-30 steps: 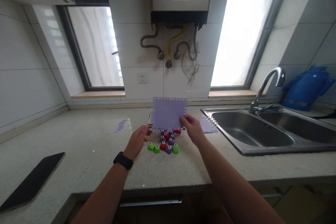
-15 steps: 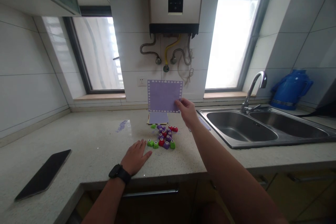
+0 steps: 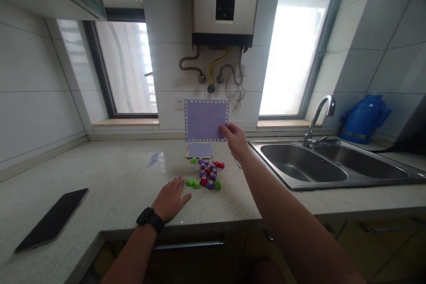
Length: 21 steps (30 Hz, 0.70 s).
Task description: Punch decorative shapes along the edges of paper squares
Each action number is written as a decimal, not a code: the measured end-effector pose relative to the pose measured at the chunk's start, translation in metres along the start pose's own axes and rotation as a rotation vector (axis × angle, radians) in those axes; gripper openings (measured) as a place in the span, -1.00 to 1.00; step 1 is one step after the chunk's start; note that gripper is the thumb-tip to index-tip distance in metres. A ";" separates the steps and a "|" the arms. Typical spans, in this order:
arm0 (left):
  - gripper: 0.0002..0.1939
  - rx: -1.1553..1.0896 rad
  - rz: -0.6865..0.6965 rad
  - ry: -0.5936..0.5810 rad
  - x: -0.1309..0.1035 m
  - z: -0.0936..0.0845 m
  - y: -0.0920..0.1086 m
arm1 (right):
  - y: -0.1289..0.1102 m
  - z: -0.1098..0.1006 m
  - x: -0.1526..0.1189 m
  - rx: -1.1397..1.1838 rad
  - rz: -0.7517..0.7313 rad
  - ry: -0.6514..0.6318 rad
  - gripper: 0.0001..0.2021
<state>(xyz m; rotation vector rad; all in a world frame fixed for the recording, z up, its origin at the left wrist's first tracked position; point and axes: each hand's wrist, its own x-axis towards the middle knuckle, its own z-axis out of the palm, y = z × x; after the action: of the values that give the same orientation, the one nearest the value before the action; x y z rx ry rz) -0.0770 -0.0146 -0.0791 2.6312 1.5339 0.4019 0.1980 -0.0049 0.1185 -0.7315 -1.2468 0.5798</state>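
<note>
My right hand pinches the right edge of a purple paper sheet with a cut-out pattern along its borders. The sheet is held upright above the counter. Flat on the counter, my left hand rests with its fingers stretched out; a black watch is on that wrist. Just right of its fingertips sits a cluster of small hole punches, among them a green punch, a red punch and a purple punch. Behind them lies a stack of paper with a purple sheet on top.
Small purple paper bits lie on the counter to the left. A dark flat board is near the left front edge. At right are a double sink, a faucet and a blue thermos. Another patterned sheet is partly hidden behind my right arm.
The camera view has shifted slightly. The purple sheet stays raised in my right hand, and my left hand stays on the counter.
</note>
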 end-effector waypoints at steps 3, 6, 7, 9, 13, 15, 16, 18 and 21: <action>-0.21 -0.001 0.008 -0.005 -0.001 -0.001 0.000 | -0.001 -0.001 0.001 -0.018 0.009 0.005 -0.71; -0.20 0.000 0.013 -0.006 -0.001 -0.001 0.000 | -0.001 -0.001 0.004 -0.032 0.014 0.008 -0.70; -0.20 0.000 0.013 -0.005 -0.001 -0.002 0.000 | -0.001 -0.001 0.005 -0.035 0.014 0.006 -0.69; -0.21 -0.001 0.011 -0.003 -0.001 -0.002 0.000 | -0.001 0.000 0.008 -0.035 0.013 0.000 -0.69; -0.21 -0.002 -0.001 0.000 -0.002 -0.003 0.001 | -0.001 0.001 0.015 -0.020 0.000 -0.007 -0.71; -0.21 -0.002 -0.002 0.001 -0.002 -0.004 0.001 | -0.001 0.001 0.018 -0.011 -0.010 -0.009 -0.72; -0.21 -0.003 -0.002 0.001 -0.002 -0.004 0.001 | -0.002 0.001 0.019 -0.009 -0.014 -0.011 -0.72; -0.21 -0.005 -0.001 0.001 -0.002 -0.003 0.001 | -0.003 0.000 0.020 -0.008 -0.020 -0.011 -0.73; -0.21 -0.007 0.000 0.003 -0.002 -0.003 0.001 | -0.005 -0.002 0.020 -0.009 -0.023 -0.008 -0.73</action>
<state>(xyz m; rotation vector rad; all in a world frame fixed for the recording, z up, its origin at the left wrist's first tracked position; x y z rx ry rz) -0.0774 -0.0171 -0.0763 2.6262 1.5310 0.4105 0.2045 0.0066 0.1342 -0.7222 -1.2641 0.5587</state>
